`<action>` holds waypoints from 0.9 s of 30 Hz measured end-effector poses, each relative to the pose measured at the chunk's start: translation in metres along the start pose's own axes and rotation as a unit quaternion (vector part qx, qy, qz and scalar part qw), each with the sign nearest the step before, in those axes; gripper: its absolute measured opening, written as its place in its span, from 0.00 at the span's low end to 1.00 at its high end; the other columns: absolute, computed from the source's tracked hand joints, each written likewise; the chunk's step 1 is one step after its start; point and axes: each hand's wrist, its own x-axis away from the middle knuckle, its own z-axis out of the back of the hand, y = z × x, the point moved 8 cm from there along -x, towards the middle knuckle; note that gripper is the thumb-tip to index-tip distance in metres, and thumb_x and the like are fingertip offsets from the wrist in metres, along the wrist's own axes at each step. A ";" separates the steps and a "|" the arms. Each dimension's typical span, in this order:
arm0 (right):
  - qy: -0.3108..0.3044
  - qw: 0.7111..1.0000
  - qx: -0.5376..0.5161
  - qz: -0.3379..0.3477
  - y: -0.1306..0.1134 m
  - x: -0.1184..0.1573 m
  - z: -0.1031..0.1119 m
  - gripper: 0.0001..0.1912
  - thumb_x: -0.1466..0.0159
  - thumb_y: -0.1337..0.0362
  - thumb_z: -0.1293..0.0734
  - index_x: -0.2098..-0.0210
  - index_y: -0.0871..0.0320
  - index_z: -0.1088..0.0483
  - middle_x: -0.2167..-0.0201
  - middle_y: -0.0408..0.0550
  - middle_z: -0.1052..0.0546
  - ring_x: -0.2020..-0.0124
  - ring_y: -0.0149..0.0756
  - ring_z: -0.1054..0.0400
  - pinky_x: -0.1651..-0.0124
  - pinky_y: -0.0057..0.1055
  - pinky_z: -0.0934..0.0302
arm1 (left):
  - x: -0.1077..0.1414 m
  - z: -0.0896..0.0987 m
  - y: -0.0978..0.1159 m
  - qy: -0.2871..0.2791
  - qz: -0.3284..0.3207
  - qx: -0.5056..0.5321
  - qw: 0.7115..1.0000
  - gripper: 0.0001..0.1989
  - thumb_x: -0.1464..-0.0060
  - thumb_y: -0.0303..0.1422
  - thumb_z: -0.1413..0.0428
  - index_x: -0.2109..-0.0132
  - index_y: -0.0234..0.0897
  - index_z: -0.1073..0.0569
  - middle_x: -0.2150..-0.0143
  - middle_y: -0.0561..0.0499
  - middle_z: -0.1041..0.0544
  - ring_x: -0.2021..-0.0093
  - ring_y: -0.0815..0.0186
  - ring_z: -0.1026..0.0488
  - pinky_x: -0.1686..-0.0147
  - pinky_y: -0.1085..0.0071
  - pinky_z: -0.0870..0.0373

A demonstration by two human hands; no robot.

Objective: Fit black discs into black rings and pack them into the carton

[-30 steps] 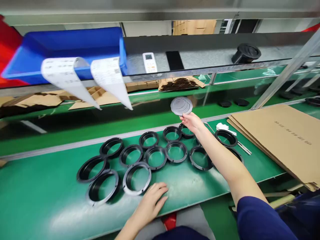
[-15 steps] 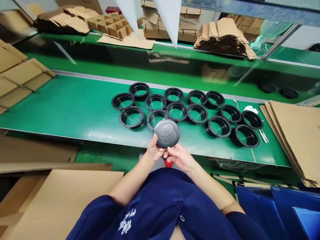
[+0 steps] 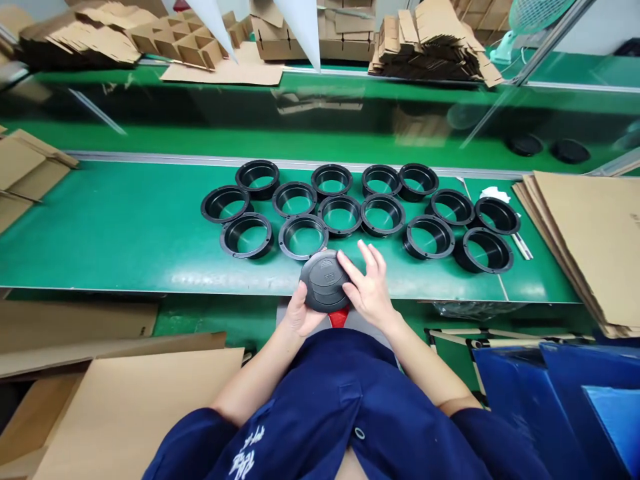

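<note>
A round black air vent (image 3: 326, 283) with curved slats on its face is held in front of my body, over the table's front edge. My left hand (image 3: 304, 313) grips it from the lower left, thumb on the rim and the other fingers mostly hidden beneath. At the vent's right side is my right hand (image 3: 371, 283), its index fingertip and thumb touching the face near the edge. The remaining fingers of that hand are stretched up and apart. Just beyond the vent, a black ring (image 3: 303, 237) lies among several similar flanged rings on the green table (image 3: 125, 220).
Stacked cardboard sheets (image 3: 585, 233) stand at the right end of the table. A white crumpled piece (image 3: 495, 194) lies behind the rings. Folded cardboard (image 3: 430, 47) and dividers (image 3: 185, 40) fill the back shelf. An open carton (image 3: 150, 393) is at lower left, blue sheets (image 3: 530, 393) at lower right.
My right hand has come up from below the vent to its right side, fingers now spread. The vent has tilted and dropped slightly toward me. The camera view has shifted.
</note>
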 end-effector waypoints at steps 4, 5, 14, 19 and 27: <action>0.085 0.991 -0.023 -0.100 0.029 0.007 0.020 0.19 0.25 0.59 0.44 0.41 0.52 0.28 0.40 0.55 0.32 0.36 0.52 0.44 0.34 0.58 0.45 | 0.000 0.000 -0.002 0.008 0.020 0.008 1.000 0.41 0.51 0.59 0.35 0.37 0.42 0.30 0.37 0.45 0.27 0.31 0.46 0.40 0.34 0.47 0.38; 0.081 0.990 -0.048 -0.108 0.032 0.008 0.022 0.19 0.25 0.59 0.44 0.42 0.51 0.28 0.42 0.54 0.31 0.38 0.51 0.42 0.35 0.57 0.44 | -0.001 -0.003 -0.002 0.001 0.026 0.007 1.000 0.43 0.52 0.61 0.36 0.37 0.41 0.30 0.36 0.44 0.28 0.31 0.44 0.40 0.34 0.46 0.38; -0.029 0.987 -0.151 -0.040 0.011 0.004 0.000 0.24 0.24 0.51 0.47 0.46 0.47 0.23 0.32 0.46 0.42 0.32 0.50 0.51 0.33 0.52 0.43 | -0.005 -0.020 -0.014 -0.018 0.093 0.059 0.994 0.46 0.45 0.67 0.49 0.38 0.30 0.29 0.36 0.37 0.29 0.29 0.43 0.43 0.30 0.45 0.47; -0.062 0.990 -0.121 -0.028 0.014 -0.003 -0.011 0.28 0.24 0.47 0.49 0.50 0.50 0.21 0.33 0.48 0.39 0.30 0.52 0.55 0.29 0.57 0.52 | -0.002 -0.016 -0.013 0.005 0.107 0.071 0.992 0.39 0.41 0.63 0.49 0.40 0.35 0.27 0.38 0.39 0.27 0.33 0.43 0.36 0.31 0.40 0.49; -0.050 0.967 -0.240 -0.067 0.014 -0.012 -0.006 0.29 0.23 0.46 0.50 0.49 0.52 0.22 0.36 0.50 0.34 0.34 0.47 0.45 0.32 0.50 0.45 | -0.006 -0.017 -0.010 0.025 0.110 0.090 0.989 0.41 0.43 0.65 0.49 0.43 0.32 0.25 0.36 0.36 0.29 0.32 0.40 0.39 0.32 0.40 0.47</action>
